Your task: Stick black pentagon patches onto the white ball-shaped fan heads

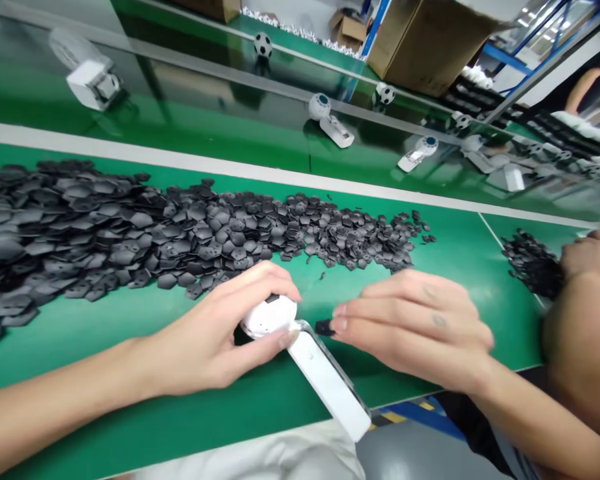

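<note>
Head cam view: left hand [225,333] is wrapped over the ball end of a white ball-and-arm unit [320,373], thumb down by the joint. So yeah, that one's gripping. The unit sits right between the two hands, its flat arm slanting down toward the person's lap, with a clear strip along the edge facing the right hand [420,327]. There's a black patch peeking out on the ball under the left fingers.

Right hand is pinching a small black piece [324,327] in its fingertips, just beside that joint but looking slightly apart from it.

Just past both hands there's a long heap of black pentagonal pieces [220,233] on the green worktop [180,420], thickest beyond the left hand and thinning out beyond the right. Farther out, what looks like a green conveyor belt [260,143] carries a football-patterned ball [263,45] and another white unit [337,131]. Off to the right of the right hand, a co-worker's hand [591,257] is next to a smaller black pile [533,263], too blurry to read its grip.
</note>
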{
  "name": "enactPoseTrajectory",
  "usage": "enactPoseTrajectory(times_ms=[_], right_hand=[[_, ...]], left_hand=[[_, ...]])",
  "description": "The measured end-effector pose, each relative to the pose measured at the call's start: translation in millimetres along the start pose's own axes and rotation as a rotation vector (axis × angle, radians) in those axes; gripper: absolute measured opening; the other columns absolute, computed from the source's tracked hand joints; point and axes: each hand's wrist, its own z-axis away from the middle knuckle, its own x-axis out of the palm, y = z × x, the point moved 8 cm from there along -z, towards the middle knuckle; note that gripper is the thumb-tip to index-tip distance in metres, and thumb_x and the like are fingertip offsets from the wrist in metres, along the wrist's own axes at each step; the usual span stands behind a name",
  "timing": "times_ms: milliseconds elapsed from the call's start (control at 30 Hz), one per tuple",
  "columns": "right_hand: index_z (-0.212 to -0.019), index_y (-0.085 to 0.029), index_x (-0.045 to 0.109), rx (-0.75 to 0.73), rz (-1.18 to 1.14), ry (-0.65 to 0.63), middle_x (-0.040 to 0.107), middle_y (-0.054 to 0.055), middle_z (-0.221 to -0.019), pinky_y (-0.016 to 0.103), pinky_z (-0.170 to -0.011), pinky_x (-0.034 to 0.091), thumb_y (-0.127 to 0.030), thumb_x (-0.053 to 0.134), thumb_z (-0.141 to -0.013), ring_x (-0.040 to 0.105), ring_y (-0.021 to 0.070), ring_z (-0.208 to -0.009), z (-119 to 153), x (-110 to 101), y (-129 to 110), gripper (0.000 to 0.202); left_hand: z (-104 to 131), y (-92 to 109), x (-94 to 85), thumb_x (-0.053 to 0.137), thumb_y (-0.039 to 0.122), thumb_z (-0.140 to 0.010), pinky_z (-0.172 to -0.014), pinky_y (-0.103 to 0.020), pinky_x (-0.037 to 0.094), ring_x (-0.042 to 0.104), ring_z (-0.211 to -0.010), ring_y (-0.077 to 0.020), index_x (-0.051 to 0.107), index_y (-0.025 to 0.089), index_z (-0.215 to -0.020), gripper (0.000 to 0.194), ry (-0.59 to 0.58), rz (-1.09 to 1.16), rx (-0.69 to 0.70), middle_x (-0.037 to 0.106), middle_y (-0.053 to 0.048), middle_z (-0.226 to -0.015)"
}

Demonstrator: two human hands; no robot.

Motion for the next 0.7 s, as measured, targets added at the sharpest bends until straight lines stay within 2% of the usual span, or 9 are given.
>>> enactPoseTrajectory(times_ms=[67,133,233,333,467,567,700], right_hand=[[-0.1,-0.025,0.079,0.201,-0.259,0.063,0.081,0.0,-0.093,0.03,-0.072,0.058,-0.016,0.073,-0.102,0.075,0.0166,-0.08,-4,14,18,0.011],[-0.095,-0.024,0.078,0.373,-0.496,0.059,0.08,0.0,-0.09,0.029,-0.07,0.057,-0.02,0.074,-0.102,0.074,0.0164,-0.077,-5,35,33,0.01],[-0.089,-0.021,0.079,0.493,-0.684,0.018,0.078,0.0,-0.086,0.026,-0.066,0.053,-0.027,0.078,-0.1,0.07,0.0143,-0.073,-4,59,45,0.013],[-0.086,-0.02,0.079,0.53,-0.77,-0.061,0.075,0.0,-0.082,0.025,-0.064,0.05,-0.033,0.081,-0.098,0.065,0.0127,-0.068,-4,71,51,0.018],[-0.086,-0.019,0.078,0.51,-0.785,-0.105,0.075,0.001,-0.083,0.025,-0.068,0.051,-0.035,0.078,-0.1,0.067,0.0145,-0.073,-6,73,52,0.021],[-0.088,-0.018,0.077,0.429,-0.724,-0.088,0.075,0.002,-0.084,0.023,-0.068,0.051,-0.028,0.077,-0.101,0.067,0.0134,-0.072,-11,68,46,0.016],[-0.086,-0.016,0.077,0.431,-0.744,-0.063,0.075,-0.001,-0.081,0.019,-0.067,0.051,-0.013,0.083,-0.093,0.067,0.0102,-0.07,-14,69,41,0.01]], left_hand=[[0,-2,-1.0,0.072,0.027,-0.098,-0.089,-0.026,0.051,0.064,-0.101,-0.0208,0.065,0.022,-0.116,0.02,0.015,0.04,0.007,0.066,-0.007,-0.112],[1,-6,-1.1,0.077,0.03,-0.096,-0.091,-0.025,0.05,0.064,-0.102,-0.0201,0.066,0.023,-0.116,0.023,0.029,0.077,0.004,0.066,-0.006,-0.113],[2,-12,1.4,0.084,0.032,-0.092,-0.088,-0.023,0.049,0.064,-0.101,-0.0189,0.067,0.024,-0.114,0.029,0.023,0.105,-0.009,0.066,-0.004,-0.113],[3,-14,1.7,0.087,0.034,-0.089,-0.085,-0.023,0.049,0.064,-0.098,-0.0186,0.068,0.024,-0.112,0.031,0.033,0.124,-0.02,0.066,-0.004,-0.111],[0,-15,0.5,0.09,0.041,-0.084,-0.08,-0.024,0.049,0.065,-0.091,-0.0181,0.069,0.024,-0.108,0.037,0.04,0.124,-0.091,0.069,-0.001,-0.105],[-2,-18,0.8,0.096,0.043,-0.076,-0.073,-0.025,0.047,0.064,-0.083,-0.0165,0.071,0.024,-0.105,0.042,0.04,0.106,-0.203,0.07,0.002,-0.098],[-4,-20,4.3,0.092,0.039,-0.079,-0.068,-0.026,0.044,0.064,-0.079,-0.0159,0.073,0.023,-0.091,0.028,0.073,0.145,-0.285,0.07,0.004,-0.091]])
